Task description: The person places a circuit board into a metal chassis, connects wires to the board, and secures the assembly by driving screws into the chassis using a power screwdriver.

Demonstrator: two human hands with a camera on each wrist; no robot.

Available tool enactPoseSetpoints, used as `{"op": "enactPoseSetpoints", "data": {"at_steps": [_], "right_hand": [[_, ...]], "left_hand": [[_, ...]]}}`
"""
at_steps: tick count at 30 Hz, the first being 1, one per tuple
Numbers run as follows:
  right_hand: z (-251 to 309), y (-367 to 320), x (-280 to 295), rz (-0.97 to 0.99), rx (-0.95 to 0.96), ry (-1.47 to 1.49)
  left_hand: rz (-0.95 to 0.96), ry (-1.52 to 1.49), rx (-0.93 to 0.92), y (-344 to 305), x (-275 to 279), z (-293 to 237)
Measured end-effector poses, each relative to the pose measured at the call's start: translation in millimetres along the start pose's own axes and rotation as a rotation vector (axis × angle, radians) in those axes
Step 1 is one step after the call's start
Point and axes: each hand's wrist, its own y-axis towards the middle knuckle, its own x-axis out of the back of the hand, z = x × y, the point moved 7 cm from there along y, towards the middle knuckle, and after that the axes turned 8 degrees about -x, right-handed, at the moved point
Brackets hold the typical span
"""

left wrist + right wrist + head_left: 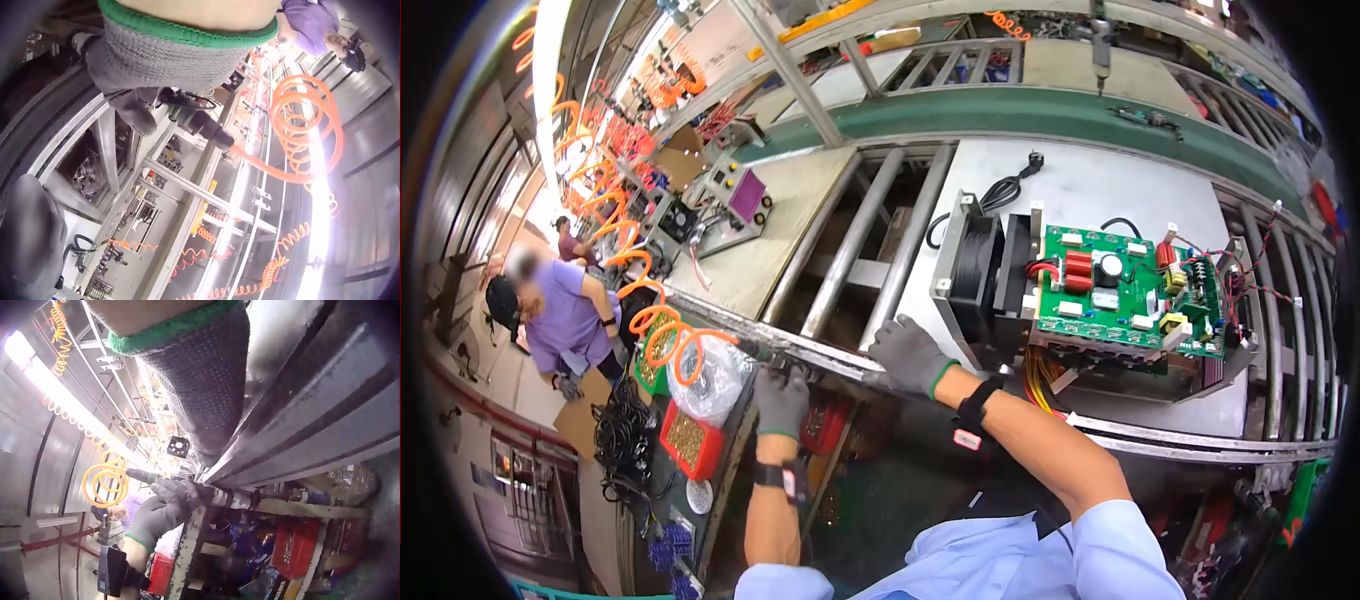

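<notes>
My gloved left hand grips a pneumatic driver near the table's front rail. An orange coiled hose joins the driver's end in the left wrist view. In the right wrist view the left hand is wrapped round the tool's body. My gloved right hand is at the metal rail, its fingers loosely bent and holding nothing visible; its fingertips are hidden in the right wrist view. Right of it, a unit with a green circuit board and a black fan lies on a white board.
A black power cable lies behind the fan. Metal rollers cross the line between two boards. At the left are a red bin of small parts, a plastic bag and black cables. A person in purple stands beyond.
</notes>
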Motion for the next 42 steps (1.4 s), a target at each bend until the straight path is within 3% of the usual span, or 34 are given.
{"op": "enactPoseSetpoints", "data": {"at_steps": [2,3,5,7,11,13,14,17,18,19,21,23,25,26,29,34,38,39,42], "right_hand": [[1.7,1.3,-7.7,-0.064,0.044,-0.035],[-7.8,-4.4,-8.2,-0.054,0.043,-0.037],[-18.2,-41.8,18.4,-0.02,0.06,-0.028],[-28.9,-73.9,43.7,0.023,0.1,-0.064],[-60.6,-147.7,91.0,-0.012,0.121,-0.032],[-76.9,-188.6,115.7,0.011,0.077,-0.025],[-86.3,-210.0,128.0,0.024,0.046,-0.046],[-119.5,-280.7,156.8,0.038,-0.089,-0.112],[-129.2,-304.4,170.6,0.031,-0.144,-0.099],[-139.4,-329.0,182.8,0.023,-0.199,-0.085],[-166.3,-387.7,194.6,-0.022,-0.343,-0.105],[-191.3,-455.1,206.5,-0.049,-0.511,-0.084],[-199.7,-500.6,218.6,-0.172,-0.74,-0.172],[-203.7,-520.4,219.3,-0.139,-0.878,-0.211],[-210.6,-555.3,205.6,-0.148,-0.96,-0.399],[-211.1,-549.2,203.4,-0.149,-0.984,-0.347],[-213.5,-554.4,205.7,-0.166,-0.975,-0.336],[-215.4,-556.6,203.9,-0.176,-0.975,-0.339],[-220.6,-569.8,201.0,-0.189,-0.965,-0.343]], "left_hand": [[0.142,-0.054,0.139,-25.3,-17.4,15.2],[0.364,-0.023,0.182,-34.2,-37.9,22.5],[0.303,0.194,0.076,-60.1,-70.2,18.0],[0.4,0.268,0.046,-48.0,-108.7,11.4],[0.232,0.372,0.063,41.5,-160.1,12.2],[0.462,0.408,0.084,104.7,-179.4,22.6],[0.327,0.497,-0.038,92.3,-193.4,13.6],[0.242,0.912,-0.242,165.3,-201.5,14.5],[0.093,1.25,-0.437,181.1,-205.9,4.3],[0.187,1.481,-0.386,144.3,-222.2,-6.2],[0.094,1.645,-0.5,177.2,-221.8,-8.3],[0.013,1.762,-0.559,164.5,-226.1,-19.4],[-0.009,1.84,-0.562,186.3,-217.5,-21.9],[-0.024,1.888,-0.555,195.1,-212.9,-21.4],[-0.046,1.995,-0.541,173.0,-219.6,-14.6],[-0.035,2.031,-0.567,157.6,-224.0,-9.3],[0.105,2.161,-0.495,138.5,-233.3,-0.1],[0.118,2.27,-0.59,131.3,-235.8,-1.3],[0.106,2.18,-0.563,129.4,-238.8,-10.8]]}}
